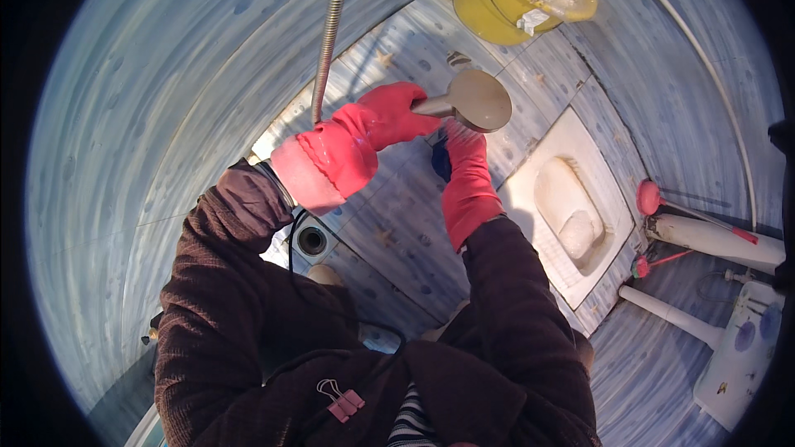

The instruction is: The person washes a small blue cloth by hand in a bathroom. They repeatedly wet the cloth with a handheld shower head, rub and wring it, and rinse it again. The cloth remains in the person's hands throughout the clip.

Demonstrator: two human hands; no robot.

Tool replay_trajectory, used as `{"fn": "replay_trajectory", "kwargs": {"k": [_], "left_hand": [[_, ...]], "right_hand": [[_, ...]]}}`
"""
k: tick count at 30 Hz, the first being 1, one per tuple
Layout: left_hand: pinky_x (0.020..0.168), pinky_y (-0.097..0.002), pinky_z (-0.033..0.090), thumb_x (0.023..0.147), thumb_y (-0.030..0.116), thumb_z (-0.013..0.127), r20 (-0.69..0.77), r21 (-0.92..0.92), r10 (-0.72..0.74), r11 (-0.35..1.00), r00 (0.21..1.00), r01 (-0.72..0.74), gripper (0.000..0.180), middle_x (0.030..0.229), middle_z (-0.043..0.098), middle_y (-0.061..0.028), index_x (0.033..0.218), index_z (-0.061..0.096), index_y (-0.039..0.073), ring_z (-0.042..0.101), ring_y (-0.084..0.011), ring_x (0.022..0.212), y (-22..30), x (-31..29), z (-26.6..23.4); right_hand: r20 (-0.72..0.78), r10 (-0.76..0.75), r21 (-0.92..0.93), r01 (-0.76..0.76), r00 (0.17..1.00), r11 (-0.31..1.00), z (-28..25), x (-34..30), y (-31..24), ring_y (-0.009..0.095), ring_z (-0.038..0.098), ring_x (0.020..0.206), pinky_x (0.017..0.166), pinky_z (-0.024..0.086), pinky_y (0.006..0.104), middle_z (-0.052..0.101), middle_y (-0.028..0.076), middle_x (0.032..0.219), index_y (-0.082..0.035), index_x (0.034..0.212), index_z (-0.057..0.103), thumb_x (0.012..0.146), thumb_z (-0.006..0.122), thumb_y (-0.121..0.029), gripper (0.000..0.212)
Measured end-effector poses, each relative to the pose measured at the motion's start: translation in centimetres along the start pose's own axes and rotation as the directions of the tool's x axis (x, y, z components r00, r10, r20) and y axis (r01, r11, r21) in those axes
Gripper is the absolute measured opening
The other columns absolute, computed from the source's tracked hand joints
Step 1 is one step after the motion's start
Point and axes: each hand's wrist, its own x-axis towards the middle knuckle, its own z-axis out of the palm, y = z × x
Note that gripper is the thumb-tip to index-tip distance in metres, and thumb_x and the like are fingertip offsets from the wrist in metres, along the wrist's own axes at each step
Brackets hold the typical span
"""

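Note:
Both of my hands wear pink rubber gloves with long cuffs. My left hand (394, 116) is closed around the handle of a round, beige-grey shower head (480, 101). Just below that head is my right hand (466, 151), its fingers partly hidden by it. Pale streaks over the right glove look like water spray. A dark blue object (441, 161) shows at the left side of my right hand, which is closed on it; its kind cannot be made out. A ribbed metal hose (331, 33) runs down behind my left glove.
A white squat toilet (596, 190) is set in the blue tiled floor at right. A yellow bucket (489, 8) of white crumpled waste stands at the far wall. Near the right wall are a red plunger (649, 197), a pipe and a white tank (739, 352). A floor drain (311, 240) lies by my left forearm.

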Motion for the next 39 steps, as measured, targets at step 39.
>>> {"fn": "replay_trajectory", "kwargs": {"k": [39], "left_hand": [[0.074, -0.0335, 0.055, 0.079, 0.040, 0.084, 0.024, -0.091, 0.058, 0.994, 0.998, -0.055, 0.059, 0.096, 0.072, -0.0098, 0.122, 0.068, 0.002, 0.068, -0.0180, 0.082, 1.2, 0.5, 1.6]], "right_hand": [[0.178, 0.028, -0.195, 0.008, 0.984, 0.981, -8.0, -8.9, -10.4, 0.043, 0.046, 0.138, 0.105, 0.038, 0.0668, 0.047, 0.011, 0.155, -0.036, 0.142, 0.058, 0.079, 0.074, -0.051, 0.067]]}}
